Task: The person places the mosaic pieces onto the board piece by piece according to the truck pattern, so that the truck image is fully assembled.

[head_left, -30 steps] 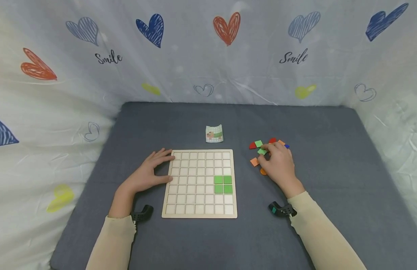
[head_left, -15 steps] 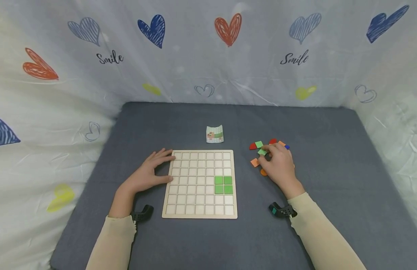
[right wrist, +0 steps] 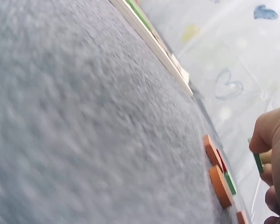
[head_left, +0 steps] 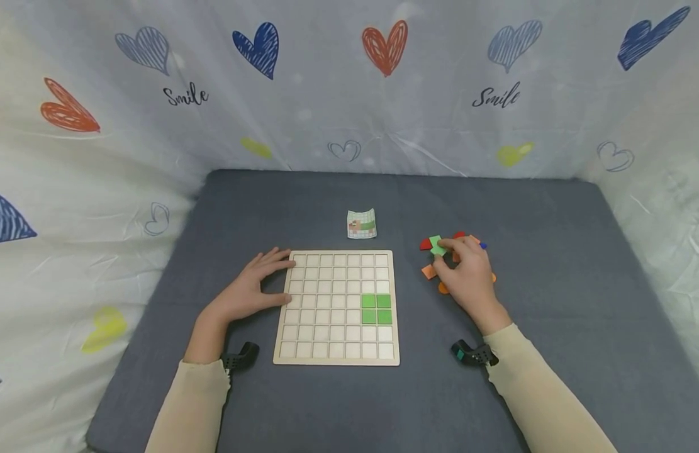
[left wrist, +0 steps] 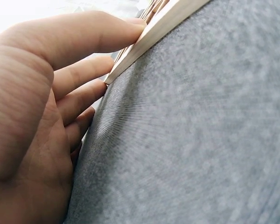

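Note:
A wooden grid board (head_left: pixel 338 308) lies at the middle of the table, with green squares (head_left: pixel 376 309) filling a two-by-two block at its right side. My left hand (head_left: pixel 244 290) rests against the board's left edge, thumb and fingers extended; the left wrist view shows the thumb touching the wooden rim (left wrist: pixel 163 28). Over the loose pieces on the right, my right hand (head_left: pixel 468 277) pinches a green square (head_left: pixel 438 250) between thumb and forefinger. In the right wrist view that green piece (right wrist: pixel 257 161) is held edge-on above the others.
Behind the board lies a small printed card (head_left: pixel 362 224). Around the right hand are an orange square (head_left: pixel 429 272), an orange round piece (head_left: pixel 443 288), a red piece (head_left: pixel 425 244), another green square (head_left: pixel 435 240) and a blue piece (head_left: pixel 483 246). A patterned curtain (head_left: pixel 304 94) hangs behind the table.
The green square in my right hand has shifted slightly up, and a red piece beneath the hand now shows. My left hand stays at the board's edge.

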A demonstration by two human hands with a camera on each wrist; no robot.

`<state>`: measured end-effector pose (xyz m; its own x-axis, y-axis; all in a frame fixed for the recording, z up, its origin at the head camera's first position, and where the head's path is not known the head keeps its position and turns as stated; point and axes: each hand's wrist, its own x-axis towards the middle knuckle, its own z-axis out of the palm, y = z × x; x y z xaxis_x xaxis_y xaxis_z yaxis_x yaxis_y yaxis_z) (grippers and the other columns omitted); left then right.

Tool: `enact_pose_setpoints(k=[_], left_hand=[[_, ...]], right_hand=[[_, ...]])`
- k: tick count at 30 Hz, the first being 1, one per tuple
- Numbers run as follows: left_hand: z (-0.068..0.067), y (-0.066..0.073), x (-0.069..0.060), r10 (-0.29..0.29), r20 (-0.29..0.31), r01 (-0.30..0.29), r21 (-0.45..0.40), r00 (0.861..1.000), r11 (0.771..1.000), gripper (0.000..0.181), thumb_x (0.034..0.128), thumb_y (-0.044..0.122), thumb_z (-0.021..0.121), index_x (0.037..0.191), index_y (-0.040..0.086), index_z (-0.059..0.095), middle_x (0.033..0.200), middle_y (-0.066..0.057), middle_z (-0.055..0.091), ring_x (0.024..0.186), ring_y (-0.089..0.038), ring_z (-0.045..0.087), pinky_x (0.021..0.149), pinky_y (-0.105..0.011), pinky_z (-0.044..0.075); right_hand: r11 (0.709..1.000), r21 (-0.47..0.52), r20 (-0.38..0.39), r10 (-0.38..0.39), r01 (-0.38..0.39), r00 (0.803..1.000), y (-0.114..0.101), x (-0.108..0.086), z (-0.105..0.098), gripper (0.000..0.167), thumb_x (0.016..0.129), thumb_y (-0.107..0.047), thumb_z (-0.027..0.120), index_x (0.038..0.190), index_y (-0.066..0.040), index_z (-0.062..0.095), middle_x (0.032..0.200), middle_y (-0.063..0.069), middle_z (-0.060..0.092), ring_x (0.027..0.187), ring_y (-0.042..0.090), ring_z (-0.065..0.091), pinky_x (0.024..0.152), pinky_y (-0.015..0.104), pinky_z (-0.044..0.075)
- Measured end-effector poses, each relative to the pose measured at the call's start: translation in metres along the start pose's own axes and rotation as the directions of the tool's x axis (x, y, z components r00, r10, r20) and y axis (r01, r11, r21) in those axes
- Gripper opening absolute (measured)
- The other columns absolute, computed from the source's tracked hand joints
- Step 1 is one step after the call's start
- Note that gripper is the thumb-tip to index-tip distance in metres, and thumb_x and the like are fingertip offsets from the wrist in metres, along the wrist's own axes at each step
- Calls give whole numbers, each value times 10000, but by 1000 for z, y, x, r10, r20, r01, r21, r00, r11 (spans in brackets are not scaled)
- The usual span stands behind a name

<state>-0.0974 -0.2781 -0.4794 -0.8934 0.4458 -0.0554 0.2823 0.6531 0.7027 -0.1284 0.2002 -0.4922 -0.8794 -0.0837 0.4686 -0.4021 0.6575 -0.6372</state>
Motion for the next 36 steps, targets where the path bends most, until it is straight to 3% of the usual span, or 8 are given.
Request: enact_pose_setpoints(k=[8,12,16,23,29,36], left_hand=[[1,3,1,6,12,-6,-2,1000,1000,791,962,370,876,1634,141,530,1781,-93,311,1685,-347,113,1366,-579,2],[2,4,4,17,13,-17,2,1000,1000,776,970,372,867,1634,150,532,1781,-82,313,1687,-332,114,1369,-568,2],[4,2,3,16,13,-16,1,1000,1000,779,969,371,869,1633,142,533,1780,-87,313,1686,-333,115,1369,-571,6],[3,-1,0,5,6,-5,3,1000,1000,781,966,374,870,1630,140,534,1780,-84,315,1686,-338,114,1367,-579,6],[4,-2,1,13,6,-13,4,1000,1000,782,970,386,864,1635,147,529,1781,-83,312,1687,-331,113,1368,-576,6],[0,-2,0,16,0,-16,12,1000,1000,782,968,373,871,1632,139,531,1779,-84,317,1687,-333,114,1369,-569,4]], right_hand=[[996,46,48,-72,70,996,-26,-9,5,280,918,-38,793,1198,-34,817,1082,88,684,854,270,614,697,330,476],[987,67,91,-152,146,984,-39,-12,10,293,915,-48,804,1208,-45,819,1086,72,692,863,250,609,719,350,500],[973,90,163,-226,214,960,-51,-13,18,285,928,-74,810,1212,-47,814,1077,50,688,849,228,570,723,347,485],[955,163,274,-284,247,919,-70,-20,36,247,941,-103,802,1186,-75,819,1098,15,690,863,205,575,751,357,482],[944,151,325,-329,295,887,-86,-24,54,238,919,-110,799,1154,-108,838,1056,-10,687,893,149,605,870,417,446],[934,147,404,-357,325,843,-99,-24,69,242,941,-124,807,1181,-129,836,1065,-40,681,987,149,618,905,421,466]])
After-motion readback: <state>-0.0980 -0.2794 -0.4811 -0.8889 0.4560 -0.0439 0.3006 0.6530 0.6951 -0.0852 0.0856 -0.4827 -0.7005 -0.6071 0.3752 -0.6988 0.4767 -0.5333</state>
